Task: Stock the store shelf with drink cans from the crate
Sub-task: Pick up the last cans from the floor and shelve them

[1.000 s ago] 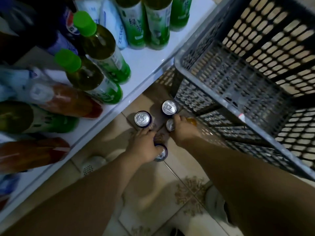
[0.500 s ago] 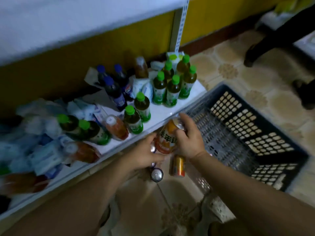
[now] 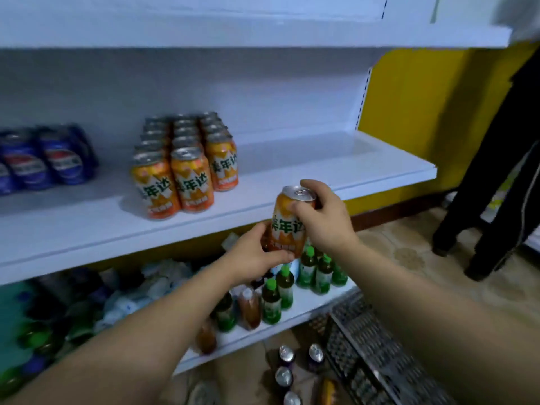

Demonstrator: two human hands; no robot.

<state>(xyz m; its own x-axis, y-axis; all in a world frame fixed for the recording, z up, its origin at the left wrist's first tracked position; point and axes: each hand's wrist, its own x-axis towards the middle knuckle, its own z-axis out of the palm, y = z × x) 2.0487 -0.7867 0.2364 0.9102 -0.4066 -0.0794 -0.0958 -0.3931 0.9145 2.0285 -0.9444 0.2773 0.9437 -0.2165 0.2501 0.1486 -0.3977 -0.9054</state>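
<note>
I hold an orange drink can (image 3: 287, 226) upright with both hands in front of the white middle shelf (image 3: 292, 176). My right hand (image 3: 323, 216) grips its top and upper side. My left hand (image 3: 257, 255) grips its bottom. On that shelf stand three rows of the same orange cans (image 3: 182, 168), and blue cans (image 3: 43, 159) stand at the left. The grey crate (image 3: 377, 352) lies on the floor at the lower right. Several loose cans (image 3: 287, 366) stand on the floor beside it.
The bottom shelf (image 3: 295, 312) carries green-capped bottles (image 3: 292, 285), brown bottles and wrapped packs. Another person's dark-trousered legs (image 3: 493, 200) stand at the right by the yellow wall. The right half of the middle shelf holds nothing.
My hands lifted the orange can from the floor by the crate up to the level of the middle shelf. My view rose from the floor to the shelves.
</note>
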